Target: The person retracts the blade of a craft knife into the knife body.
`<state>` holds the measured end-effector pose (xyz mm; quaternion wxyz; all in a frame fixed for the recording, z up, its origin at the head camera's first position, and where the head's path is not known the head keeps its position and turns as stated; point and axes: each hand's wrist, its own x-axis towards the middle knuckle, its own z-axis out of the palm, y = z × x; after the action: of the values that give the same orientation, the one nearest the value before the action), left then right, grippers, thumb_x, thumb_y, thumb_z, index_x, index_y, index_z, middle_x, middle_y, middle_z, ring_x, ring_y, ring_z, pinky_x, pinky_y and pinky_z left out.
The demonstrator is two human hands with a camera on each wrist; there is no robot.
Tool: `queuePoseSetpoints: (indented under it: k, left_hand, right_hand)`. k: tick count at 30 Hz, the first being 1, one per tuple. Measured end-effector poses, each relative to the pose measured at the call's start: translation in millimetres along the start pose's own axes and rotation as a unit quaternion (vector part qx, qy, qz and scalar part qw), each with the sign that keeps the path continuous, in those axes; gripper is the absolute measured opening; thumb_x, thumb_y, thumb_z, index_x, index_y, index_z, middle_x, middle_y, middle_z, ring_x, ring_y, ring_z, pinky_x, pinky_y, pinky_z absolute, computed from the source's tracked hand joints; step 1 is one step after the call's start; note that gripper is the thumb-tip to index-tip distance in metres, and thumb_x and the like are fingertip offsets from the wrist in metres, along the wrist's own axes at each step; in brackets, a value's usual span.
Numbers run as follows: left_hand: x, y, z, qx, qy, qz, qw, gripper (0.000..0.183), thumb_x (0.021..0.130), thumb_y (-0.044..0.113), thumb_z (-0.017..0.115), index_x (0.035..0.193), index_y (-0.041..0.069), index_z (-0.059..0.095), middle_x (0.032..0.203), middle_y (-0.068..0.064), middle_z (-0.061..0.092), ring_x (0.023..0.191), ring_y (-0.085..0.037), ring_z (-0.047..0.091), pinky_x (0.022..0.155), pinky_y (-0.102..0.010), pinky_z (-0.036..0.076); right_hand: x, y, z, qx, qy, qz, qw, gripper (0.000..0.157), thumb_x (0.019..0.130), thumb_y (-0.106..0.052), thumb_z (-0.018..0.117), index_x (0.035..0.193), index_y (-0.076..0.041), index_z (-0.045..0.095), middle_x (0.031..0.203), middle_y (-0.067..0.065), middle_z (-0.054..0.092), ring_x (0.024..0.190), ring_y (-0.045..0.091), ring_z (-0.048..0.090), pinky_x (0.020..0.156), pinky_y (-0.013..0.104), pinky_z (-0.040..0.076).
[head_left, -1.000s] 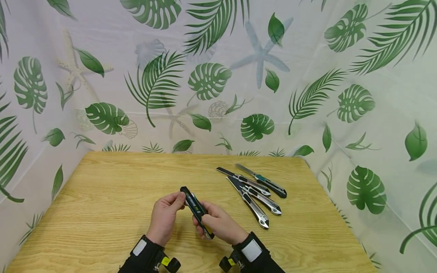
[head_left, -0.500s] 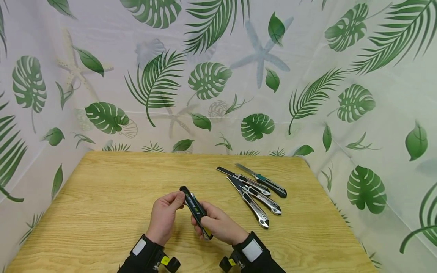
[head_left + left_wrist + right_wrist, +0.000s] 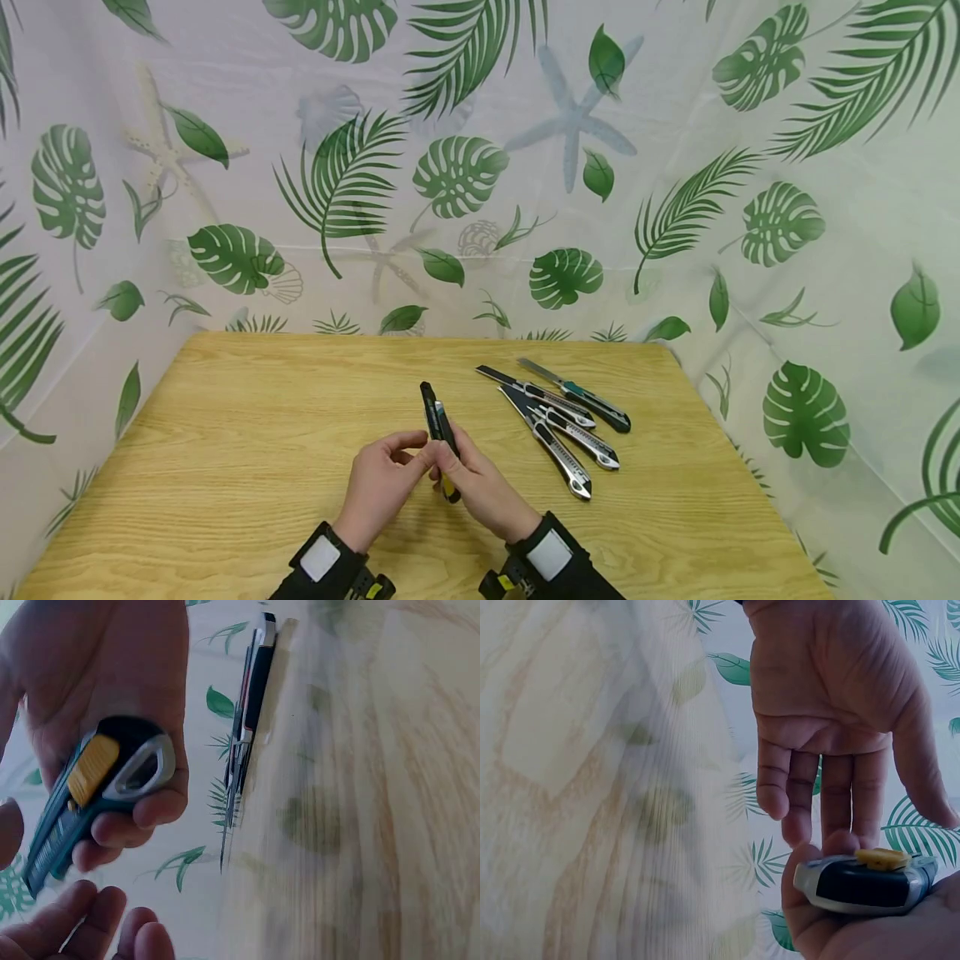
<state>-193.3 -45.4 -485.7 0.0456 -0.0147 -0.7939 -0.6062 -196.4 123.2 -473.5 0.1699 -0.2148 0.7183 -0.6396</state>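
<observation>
A black box cutter (image 3: pixel 444 429) with a yellow slider (image 3: pixel 94 771) and a silver loop at its butt end is gripped by my right hand (image 3: pixel 487 487). It points away from me, its far end tilted slightly left. In the left wrist view the right fingers curl round the handle (image 3: pixel 124 780). Close beside it on the left is my left hand (image 3: pixel 378 483), overlapping the right thumb in the head view. The right wrist view shows that left hand (image 3: pixel 832 690) with its fingers loosely extended and its thumb apart, nothing between them.
Several more box cutters lie in a loose group to the right on the wooden table (image 3: pixel 247 433). Silver-handled ones (image 3: pixel 562 462) overlap each other, and a green-and-black one (image 3: pixel 596 404) lies behind them. A leaf-print cloth (image 3: pixel 465 275) hangs round the back and sides.
My left hand has let go of the far end of the box cutter and shifted right, toward my right thumb. The box cutter has turned onto its edge and points more straight ahead.
</observation>
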Motion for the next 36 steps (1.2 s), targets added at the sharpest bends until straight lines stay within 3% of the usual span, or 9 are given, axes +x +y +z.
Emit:
queuePoseSetpoints:
  k: [4, 8, 12, 19, 21, 23, 26, 30, 36]
  left_hand:
    - [-3.5, 1.9, 3.3, 0.045, 0.008, 0.020, 0.9988, 0.053, 0.078, 0.059, 0.075, 0.104, 0.013, 0.078, 0.084, 0.003, 0.071, 0.070, -0.012, 0.060, 0.053, -0.031, 0.050]
    - [-4.5, 1.2, 4.3, 0.060, 0.015, 0.028, 0.9977, 0.053, 0.078, 0.057, 0.077, 0.103, 0.011, 0.078, 0.083, 0.002, 0.070, 0.071, -0.011, 0.059, 0.054, -0.031, 0.050]
    - [-6.0, 2.4, 3.9, 0.050, 0.010, 0.026, 0.9984, 0.052, 0.079, 0.054, 0.077, 0.105, 0.009, 0.077, 0.085, -0.001, 0.070, 0.071, -0.011, 0.060, 0.053, -0.030, 0.051]
    - [-9.6, 5.3, 1.1, 0.017, 0.014, 0.020, 0.9996, 0.043, 0.080, 0.047, 0.080, 0.104, 0.012, 0.075, 0.089, -0.001, 0.070, 0.077, -0.012, 0.061, 0.062, -0.032, 0.054]
    - [-9.7, 7.1, -1.5, -0.001, 0.017, 0.015, 0.9997, 0.039, 0.081, 0.043, 0.081, 0.105, 0.013, 0.075, 0.091, -0.001, 0.071, 0.080, -0.013, 0.062, 0.064, -0.034, 0.055]
    - [-9.1, 8.5, -5.8, -0.017, 0.022, 0.009, 0.9996, 0.037, 0.081, 0.039, 0.081, 0.106, 0.013, 0.073, 0.093, -0.001, 0.072, 0.082, -0.013, 0.064, 0.066, -0.036, 0.056]
    - [-6.6, 10.6, -17.8, -0.027, 0.033, 0.002, 0.9991, 0.040, 0.081, 0.038, 0.082, 0.110, 0.012, 0.072, 0.094, -0.003, 0.072, 0.082, -0.014, 0.065, 0.068, -0.038, 0.057]
    - [-1.9, 12.1, -43.8, 0.013, 0.047, -0.002, 0.9988, 0.046, 0.082, 0.042, 0.080, 0.113, 0.009, 0.071, 0.095, -0.005, 0.072, 0.084, -0.014, 0.064, 0.067, -0.034, 0.058]
    - [12.4, -2.6, -94.3, 0.138, 0.048, -0.007, 0.9892, 0.051, 0.085, 0.046, 0.076, 0.115, 0.006, 0.069, 0.094, -0.008, 0.071, 0.073, -0.015, 0.064, 0.054, -0.032, 0.055]
  right_hand:
    - [-2.6, 0.2, -0.2, -0.027, -0.011, 0.005, 1.000, 0.058, 0.110, -0.036, 0.028, 0.160, -0.022, 0.001, 0.151, 0.018, 0.029, 0.121, 0.023, 0.045, 0.099, 0.051, 0.042]
    - [-5.2, -0.8, 1.2, -0.050, -0.027, 0.006, 0.998, 0.062, 0.110, -0.040, 0.026, 0.159, -0.018, -0.004, 0.157, 0.015, 0.022, 0.135, 0.016, 0.030, 0.109, 0.052, 0.030]
    - [-6.7, -3.4, 1.7, -0.054, -0.036, 0.007, 0.998, 0.061, 0.109, -0.042, 0.026, 0.159, -0.021, -0.003, 0.156, 0.014, 0.024, 0.136, 0.017, 0.030, 0.110, 0.052, 0.029]
    - [-9.0, -11.5, 0.7, -0.046, -0.058, -0.001, 0.997, 0.056, 0.110, -0.035, 0.026, 0.159, -0.021, 0.003, 0.161, 0.006, 0.009, 0.138, 0.017, 0.021, 0.111, 0.052, 0.027]
    - [-9.3, -11.2, 0.3, -0.051, -0.061, -0.006, 0.997, 0.055, 0.110, -0.035, 0.025, 0.159, -0.021, 0.005, 0.160, 0.006, 0.011, 0.138, 0.017, 0.023, 0.110, 0.051, 0.029]
    - [-10.3, -8.8, -0.5, -0.055, -0.058, -0.003, 0.997, 0.054, 0.110, -0.038, 0.025, 0.159, -0.022, 0.008, 0.158, 0.009, 0.021, 0.135, 0.017, 0.031, 0.108, 0.049, 0.034]
    - [-12.4, -4.1, -3.3, -0.064, -0.047, 0.007, 0.997, 0.056, 0.109, -0.043, 0.024, 0.159, -0.020, 0.014, 0.149, 0.014, 0.035, 0.127, 0.022, 0.043, 0.103, 0.049, 0.041]
    - [-15.5, 4.4, -11.1, -0.085, -0.032, 0.019, 0.996, 0.057, 0.109, -0.046, 0.026, 0.157, -0.016, 0.024, 0.140, 0.017, 0.044, 0.120, 0.027, 0.048, 0.099, 0.050, 0.044]
    - [-23.3, 12.3, -26.8, -0.130, -0.018, 0.018, 0.991, 0.048, 0.110, -0.038, 0.030, 0.151, -0.014, 0.038, 0.135, 0.015, 0.053, 0.117, 0.025, 0.052, 0.095, 0.046, 0.048]
